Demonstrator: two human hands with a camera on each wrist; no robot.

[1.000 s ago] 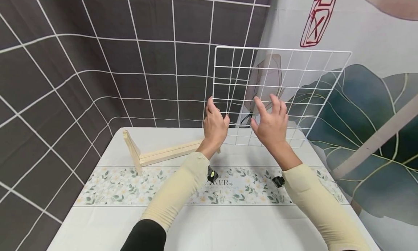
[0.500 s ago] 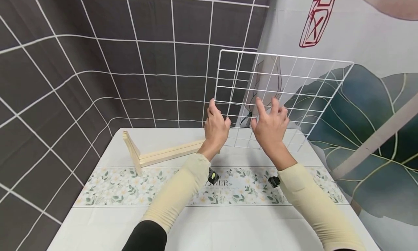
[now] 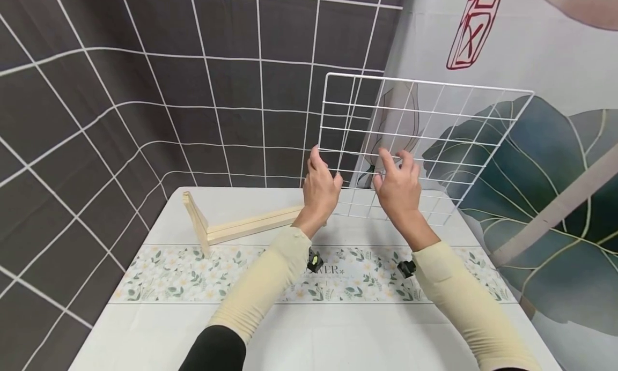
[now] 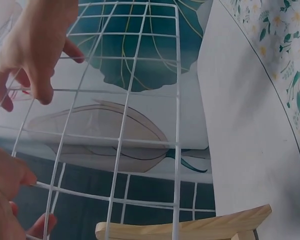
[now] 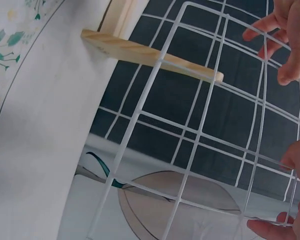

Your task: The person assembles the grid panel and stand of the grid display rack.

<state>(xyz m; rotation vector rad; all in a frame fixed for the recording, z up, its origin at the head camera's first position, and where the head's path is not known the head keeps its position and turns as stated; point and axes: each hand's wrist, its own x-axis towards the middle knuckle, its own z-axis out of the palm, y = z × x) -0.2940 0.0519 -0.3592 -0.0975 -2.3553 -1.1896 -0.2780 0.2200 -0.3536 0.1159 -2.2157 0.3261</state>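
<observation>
A white wire grid panel (image 3: 425,111) stands tilted above the far right part of the table. My left hand (image 3: 321,187) grips its left side edge, the thumb and fingers on either side of the wire. Farther right, my right hand (image 3: 399,191) holds the lower middle of the grid, fingers bent at the wires. The left wrist view has both hands on the wires, with the right hand (image 4: 37,50) above. In the right wrist view the right hand (image 5: 295,200) pinches a wire near the right border. Part of the panel's lower area is hidden behind the hands.
A pale wooden stand (image 3: 251,224) with an upright end piece lies left of the panel, partly behind the left forearm. A floral strip crosses the white table (image 3: 338,328). Behind hang a dark gridded cloth (image 3: 232,87) and a white leaf-printed curtain (image 3: 531,146).
The panel's top edge has dropped slightly and its upper right corner has shifted right and down. My right hand has lowered a little and its fingers have bent more.
</observation>
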